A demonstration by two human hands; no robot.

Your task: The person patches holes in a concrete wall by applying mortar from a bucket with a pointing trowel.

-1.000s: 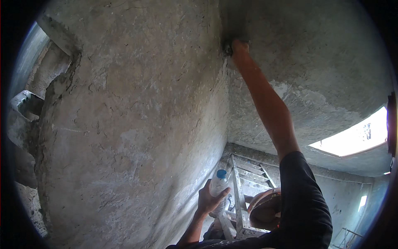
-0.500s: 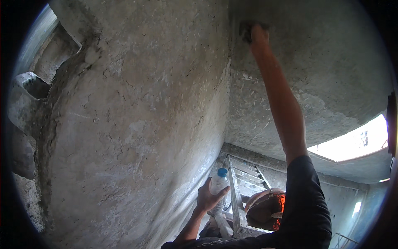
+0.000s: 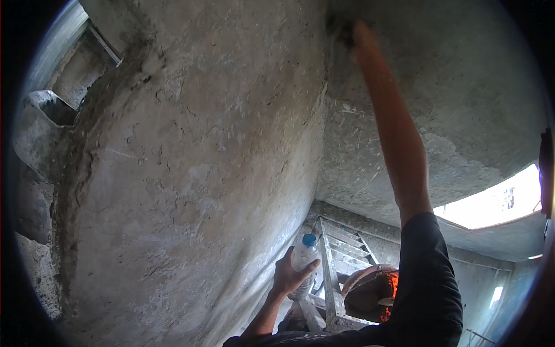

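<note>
Slightly higher on the grey surface [image 3: 462, 87], the right hand [image 3: 363, 39] has been raised since half a second ago. Left of the ladder [image 3: 332, 277], the clear bottle [image 3: 303, 255] is clamped in the left hand [image 3: 291, 276], its long axis near upright, blue cap [image 3: 310, 239] up; the right arm [image 3: 399, 133] is stretched upward, its grip on a dark blurred thing [image 3: 345, 33] impossible to tell.

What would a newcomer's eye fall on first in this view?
Probably the glaring window opening at the right edge. Then the right hand, blurred, high near the wall corner with a dark object, and the left hand gripping a blue-capped plastic bottle beside the ladder, lower centre.
</note>
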